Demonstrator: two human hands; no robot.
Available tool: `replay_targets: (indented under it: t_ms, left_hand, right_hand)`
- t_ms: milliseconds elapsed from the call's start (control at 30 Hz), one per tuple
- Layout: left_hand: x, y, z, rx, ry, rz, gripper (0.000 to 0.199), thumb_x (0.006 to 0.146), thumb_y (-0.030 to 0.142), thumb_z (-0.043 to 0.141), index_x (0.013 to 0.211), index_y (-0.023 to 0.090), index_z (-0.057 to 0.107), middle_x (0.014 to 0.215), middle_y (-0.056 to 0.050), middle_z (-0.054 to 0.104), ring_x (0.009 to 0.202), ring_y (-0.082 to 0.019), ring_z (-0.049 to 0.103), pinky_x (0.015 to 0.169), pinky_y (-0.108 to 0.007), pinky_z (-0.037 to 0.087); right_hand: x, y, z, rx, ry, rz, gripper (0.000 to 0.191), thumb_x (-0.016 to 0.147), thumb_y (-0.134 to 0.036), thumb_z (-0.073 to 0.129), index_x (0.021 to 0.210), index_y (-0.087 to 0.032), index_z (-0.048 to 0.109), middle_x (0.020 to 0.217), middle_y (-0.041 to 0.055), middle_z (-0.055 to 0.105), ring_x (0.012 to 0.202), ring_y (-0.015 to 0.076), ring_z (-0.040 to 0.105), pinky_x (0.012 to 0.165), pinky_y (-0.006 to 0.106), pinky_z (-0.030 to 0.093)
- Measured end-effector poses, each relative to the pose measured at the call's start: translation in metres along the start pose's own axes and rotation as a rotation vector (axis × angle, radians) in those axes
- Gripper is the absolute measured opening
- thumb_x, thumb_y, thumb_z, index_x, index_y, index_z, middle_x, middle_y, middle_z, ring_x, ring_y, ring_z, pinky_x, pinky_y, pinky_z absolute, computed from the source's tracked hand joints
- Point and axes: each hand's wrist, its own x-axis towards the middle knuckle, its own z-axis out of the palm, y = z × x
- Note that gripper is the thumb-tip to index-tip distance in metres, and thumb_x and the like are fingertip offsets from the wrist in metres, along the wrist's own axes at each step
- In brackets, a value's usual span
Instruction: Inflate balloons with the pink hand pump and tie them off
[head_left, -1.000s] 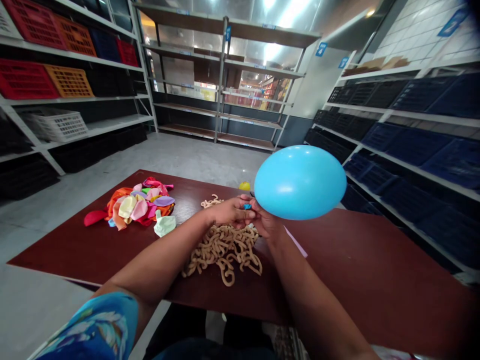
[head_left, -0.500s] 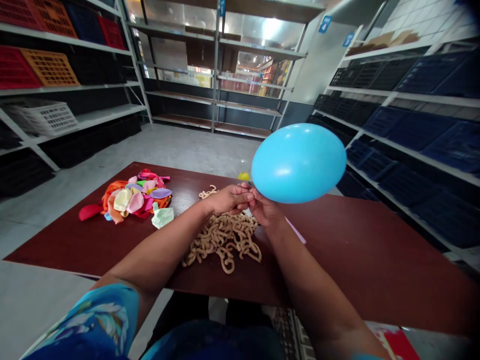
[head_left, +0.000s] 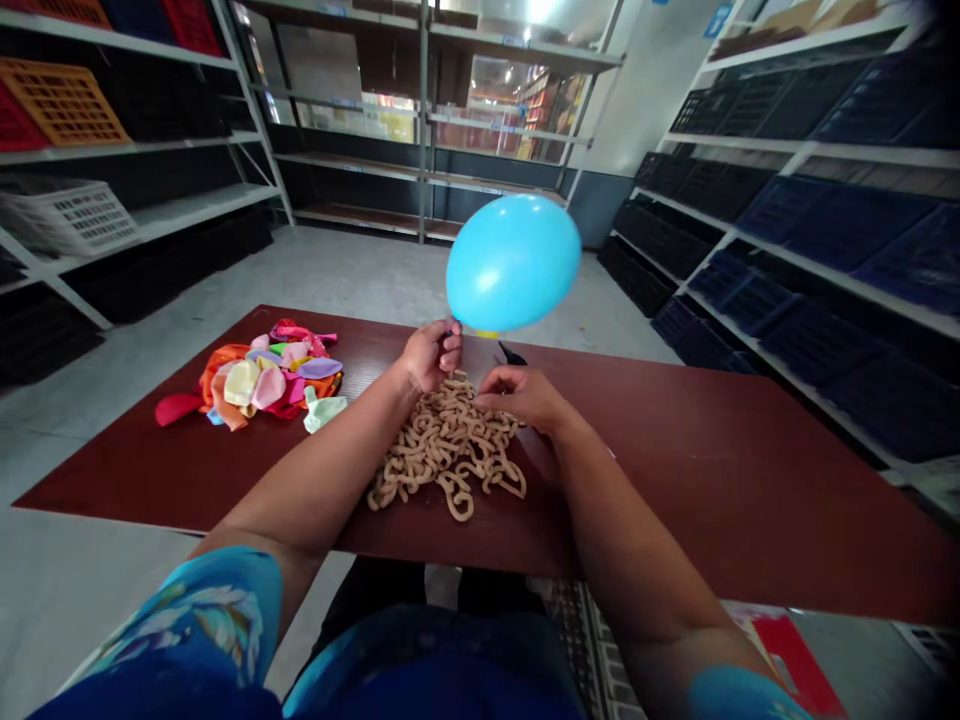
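My left hand [head_left: 433,355] is closed on the neck of an inflated blue balloon [head_left: 514,265]. The balloon floats up and to the right of that hand, above the table's far edge. My right hand [head_left: 525,395] is apart from the balloon, fingers loosely bent, with nothing visible in them. It hovers over the right side of a pile of tan, curled, rope-like pieces [head_left: 450,440]. Just beyond it lies a small black pointed object [head_left: 511,352], its kind unclear. Several uninflated balloons [head_left: 259,380] lie heaped at the left, with a pale green balloon [head_left: 322,410] beside them.
Everything lies on a dark red-brown table [head_left: 720,480]. Metal shelving [head_left: 424,120] stands at the back. Racks with an orange crate [head_left: 64,100] and a white basket [head_left: 71,215] are at left; dark blue bins [head_left: 817,310] fill the right racks. Something yellow [head_left: 487,334] shows beneath the balloon.
The right hand has let go of the balloon's neck and moved down and apart. The left hand has raised the balloon and carried it leftward. The view has tilted slightly down.
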Motion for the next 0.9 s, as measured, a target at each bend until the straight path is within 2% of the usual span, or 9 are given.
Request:
replay_targets:
  t_ms: [100, 167, 300, 433, 500, 633, 700, 800, 900]
  left_hand:
    - [0.001, 0.003, -0.002, -0.071, 0.009, 0.002, 0.015, 0.082, 0.016, 0.042, 0.067, 0.015, 0.042, 0.047, 0.007, 0.028, 0.032, -0.003, 0.024, 0.032, -0.014, 0.014]
    - [0.002, 0.003, -0.003, -0.088, 0.018, -0.002, 0.015, 0.084, 0.019, 0.043, 0.069, 0.015, 0.042, 0.048, 0.007, 0.029, 0.032, -0.003, 0.026, 0.033, -0.014, 0.015]
    - [0.002, 0.0, -0.003, -0.074, 0.041, 0.014, 0.015, 0.085, 0.022, 0.044, 0.071, 0.015, 0.043, 0.05, 0.007, 0.032, 0.033, -0.003, 0.028, 0.034, -0.014, 0.016]
    - [0.0, -0.003, 0.002, 0.017, 0.0, 0.016, 0.015, 0.085, 0.024, 0.044, 0.073, 0.015, 0.045, 0.052, 0.006, 0.036, 0.036, -0.004, 0.034, 0.034, -0.014, 0.02]
    - [-0.002, -0.005, 0.005, 0.079, -0.057, -0.001, 0.015, 0.085, 0.026, 0.045, 0.074, 0.015, 0.046, 0.053, 0.005, 0.039, 0.037, -0.005, 0.038, 0.034, -0.014, 0.022]
    - [-0.005, -0.008, 0.009, 0.163, -0.106, -0.025, 0.018, 0.085, 0.031, 0.047, 0.076, 0.015, 0.047, 0.057, 0.003, 0.047, 0.043, -0.007, 0.049, 0.035, -0.014, 0.03]
    - [-0.006, -0.009, 0.01, 0.178, -0.116, -0.033, 0.019, 0.085, 0.032, 0.047, 0.077, 0.015, 0.046, 0.066, 0.0, 0.056, 0.047, -0.008, 0.054, 0.037, -0.015, 0.035]
    - [-0.008, -0.01, 0.011, 0.198, -0.188, -0.09, 0.019, 0.086, 0.032, 0.046, 0.078, 0.015, 0.044, 0.078, -0.004, 0.062, 0.051, -0.009, 0.058, 0.039, -0.016, 0.04]
    - [-0.009, -0.01, 0.01, 0.235, -0.234, -0.16, 0.018, 0.086, 0.031, 0.045, 0.078, 0.016, 0.042, 0.073, -0.005, 0.063, 0.054, -0.014, 0.062, 0.043, -0.021, 0.047]
  right_hand:
    - [-0.001, 0.0, -0.003, -0.221, -0.192, -0.126, 0.026, 0.057, -0.037, 0.075, 0.073, -0.018, 0.065, 0.069, -0.0019, 0.056, 0.061, 0.0091, 0.049, 0.056, 0.022, 0.039]
    - [0.0, 0.002, -0.003, -0.283, -0.229, -0.214, 0.02, 0.061, -0.034, 0.073, 0.071, -0.018, 0.066, 0.074, -0.0008, 0.056, 0.064, 0.0091, 0.05, 0.06, 0.023, 0.04]
    - [0.0, 0.004, -0.007, -0.104, -0.118, -0.232, 0.015, 0.068, -0.033, 0.067, 0.07, -0.018, 0.066, 0.08, 0.0018, 0.06, 0.071, 0.0107, 0.054, 0.065, 0.024, 0.043]
    - [-0.004, 0.002, -0.014, 0.342, 0.079, -0.106, 0.021, 0.071, -0.037, 0.066, 0.079, -0.019, 0.061, 0.08, 0.001, 0.065, 0.051, 0.0063, 0.051, 0.044, 0.019, 0.038]
    - [-0.003, 0.002, -0.017, 0.52, 0.171, -0.133, 0.02, 0.071, -0.038, 0.066, 0.081, -0.021, 0.058, 0.077, -0.001, 0.066, 0.045, 0.0058, 0.05, 0.038, 0.018, 0.035]
    - [0.002, 0.003, -0.019, 0.726, 0.349, -0.246, 0.021, 0.071, -0.037, 0.067, 0.081, -0.024, 0.054, 0.072, -0.0048, 0.066, 0.053, 0.0082, 0.058, 0.045, 0.02, 0.045]
    - [0.003, 0.003, -0.018, 0.74, 0.345, -0.241, 0.022, 0.069, -0.036, 0.069, 0.08, -0.024, 0.054, 0.07, -0.0049, 0.066, 0.053, 0.008, 0.058, 0.047, 0.02, 0.046]
    - [0.001, 0.001, -0.015, 0.68, 0.25, -0.182, 0.022, 0.069, -0.036, 0.069, 0.081, -0.023, 0.056, 0.071, -0.0035, 0.066, 0.055, 0.0092, 0.06, 0.048, 0.021, 0.048]
    - [-0.002, -0.004, -0.011, 0.66, 0.186, -0.191, 0.022, 0.069, -0.037, 0.07, 0.081, -0.024, 0.057, 0.084, -0.0016, 0.068, 0.072, 0.013, 0.065, 0.062, 0.028, 0.053]
